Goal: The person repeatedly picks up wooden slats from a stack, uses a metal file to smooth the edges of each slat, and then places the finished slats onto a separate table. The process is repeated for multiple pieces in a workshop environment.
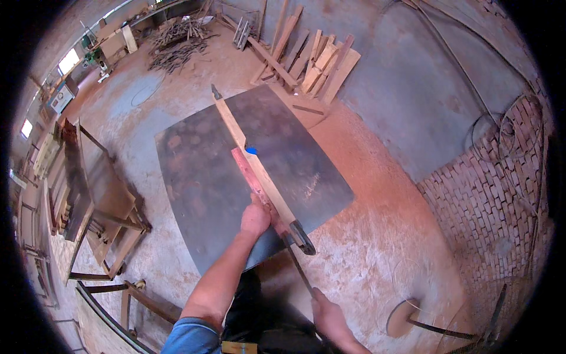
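Observation:
A long pale wooden bar (270,184) with dark ends lies slantwise over a dark tabletop (200,194). A blue patch (252,150) marks its middle, beside a notch. Against its left side rests a shorter reddish wooden strip (247,168). My left hand (256,218) is closed round the near part of that strip. Toward the lower right, my right hand (330,318) is closed on the near end of a long thin dark bar (299,268). The bar's far end meets the near end of the reddish strip; its exact kind is unclear.
Left of the table stand wooden frames and a rack (109,218) with boards. Planks (330,65) lean on the far wall, near a pile of sticks (177,41). A round disc with a rod (402,318) is at lower right, and bricks (489,200) are stacked at right.

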`<state>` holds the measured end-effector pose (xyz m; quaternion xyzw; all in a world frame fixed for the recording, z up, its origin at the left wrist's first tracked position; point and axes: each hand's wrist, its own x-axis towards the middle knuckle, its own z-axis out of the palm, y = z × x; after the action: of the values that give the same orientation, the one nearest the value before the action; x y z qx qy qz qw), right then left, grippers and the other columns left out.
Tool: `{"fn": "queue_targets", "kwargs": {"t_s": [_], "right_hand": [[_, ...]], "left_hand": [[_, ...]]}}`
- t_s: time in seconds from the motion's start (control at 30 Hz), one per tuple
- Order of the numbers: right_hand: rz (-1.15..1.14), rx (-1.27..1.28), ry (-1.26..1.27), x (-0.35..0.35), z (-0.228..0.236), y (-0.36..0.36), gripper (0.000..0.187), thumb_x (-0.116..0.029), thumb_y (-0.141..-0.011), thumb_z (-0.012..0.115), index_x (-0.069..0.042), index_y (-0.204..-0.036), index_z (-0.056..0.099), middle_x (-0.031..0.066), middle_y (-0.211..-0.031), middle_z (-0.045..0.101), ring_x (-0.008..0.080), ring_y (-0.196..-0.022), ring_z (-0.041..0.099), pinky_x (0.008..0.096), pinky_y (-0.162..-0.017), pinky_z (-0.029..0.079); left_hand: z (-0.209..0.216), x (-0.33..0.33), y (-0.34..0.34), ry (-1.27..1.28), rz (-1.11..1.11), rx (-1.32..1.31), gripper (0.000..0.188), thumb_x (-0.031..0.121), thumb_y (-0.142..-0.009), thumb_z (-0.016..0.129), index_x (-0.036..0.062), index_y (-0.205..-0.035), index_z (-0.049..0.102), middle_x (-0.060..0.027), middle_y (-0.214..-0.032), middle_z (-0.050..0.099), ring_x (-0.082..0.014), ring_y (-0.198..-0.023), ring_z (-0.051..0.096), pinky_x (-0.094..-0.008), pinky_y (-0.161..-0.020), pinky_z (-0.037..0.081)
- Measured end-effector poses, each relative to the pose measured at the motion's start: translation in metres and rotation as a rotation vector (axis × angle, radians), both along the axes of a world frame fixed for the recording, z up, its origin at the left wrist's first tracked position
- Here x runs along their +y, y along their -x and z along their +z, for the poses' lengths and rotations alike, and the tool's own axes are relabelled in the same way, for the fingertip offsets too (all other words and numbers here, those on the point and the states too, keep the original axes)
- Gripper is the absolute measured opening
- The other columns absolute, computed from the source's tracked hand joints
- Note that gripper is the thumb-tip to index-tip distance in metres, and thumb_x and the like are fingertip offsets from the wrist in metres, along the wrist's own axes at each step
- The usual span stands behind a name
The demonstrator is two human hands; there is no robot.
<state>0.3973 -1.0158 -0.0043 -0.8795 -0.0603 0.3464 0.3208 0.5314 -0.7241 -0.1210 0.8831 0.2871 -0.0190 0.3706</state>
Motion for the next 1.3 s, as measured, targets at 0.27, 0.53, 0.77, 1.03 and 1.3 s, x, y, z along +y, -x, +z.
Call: {"fn": "queue_targets", "kwargs": {"t_s": [0.27,0.53,0.77,1.03,1.3], "right_hand": [[0.039,-0.035,-0.021,0.029,0.003,-0.023,0.039,-0.024,-0.095,0.044,-0.007,-0.129,0.048,0.0325,-0.089,0.06,0.049,-0.09,0.058,0.0519,-0.077,0.046],[0.04,-0.056,-0.022,0.056,0.0,-0.043,0.038,-0.021,-0.094,0.045,-0.008,-0.129,0.048,0.0315,-0.085,0.06,0.0486,-0.085,0.059,0.0532,-0.072,0.047],[0.046,-0.033,-0.016,0.084,0.005,-0.063,0.038,-0.019,-0.093,0.045,-0.01,-0.13,0.047,0.0311,-0.083,0.061,0.0492,-0.082,0.059,0.0536,-0.069,0.046],[0.041,-0.103,-0.086,0.108,-0.01,-0.079,0.039,-0.018,-0.092,0.048,-0.008,-0.13,0.047,0.0306,-0.078,0.06,0.0477,-0.077,0.06,0.0527,-0.066,0.047],[0.069,-0.129,0.002,0.137,-0.019,-0.095,0.041,-0.021,-0.091,0.049,-0.003,-0.128,0.049,0.0282,-0.085,0.063,0.044,-0.078,0.062,0.0505,-0.07,0.05]], "left_hand": [[0.0,0.03,-0.023,0.001,0.005,0.036,0.05,0.022,-0.091,0.046,-0.0117,-0.124,0.03,-0.0349,-0.091,0.061,-0.0488,-0.086,0.061,-0.0537,-0.079,0.048],[-0.006,0.057,-0.042,-0.065,0.023,0.006,0.043,0.023,-0.091,0.048,-0.0095,-0.116,0.036,-0.033,-0.088,0.062,-0.0466,-0.086,0.062,-0.0529,-0.078,0.049],[-0.003,0.081,-0.06,-0.091,0.032,0.018,0.037,0.025,-0.091,0.048,-0.0066,-0.109,0.038,-0.0324,-0.089,0.062,-0.0469,-0.085,0.062,-0.0535,-0.077,0.049],[0.0,0.11,-0.081,-0.09,0.057,0.027,0.037,0.025,-0.091,0.048,-0.006,-0.11,0.038,-0.0327,-0.091,0.062,-0.0469,-0.089,0.061,-0.0525,-0.08,0.048],[0.005,0.138,-0.102,-0.109,0.074,0.071,0.038,0.025,-0.091,0.047,-0.0057,-0.112,0.04,-0.0312,-0.096,0.062,-0.0455,-0.093,0.061,-0.052,-0.083,0.048]]}}
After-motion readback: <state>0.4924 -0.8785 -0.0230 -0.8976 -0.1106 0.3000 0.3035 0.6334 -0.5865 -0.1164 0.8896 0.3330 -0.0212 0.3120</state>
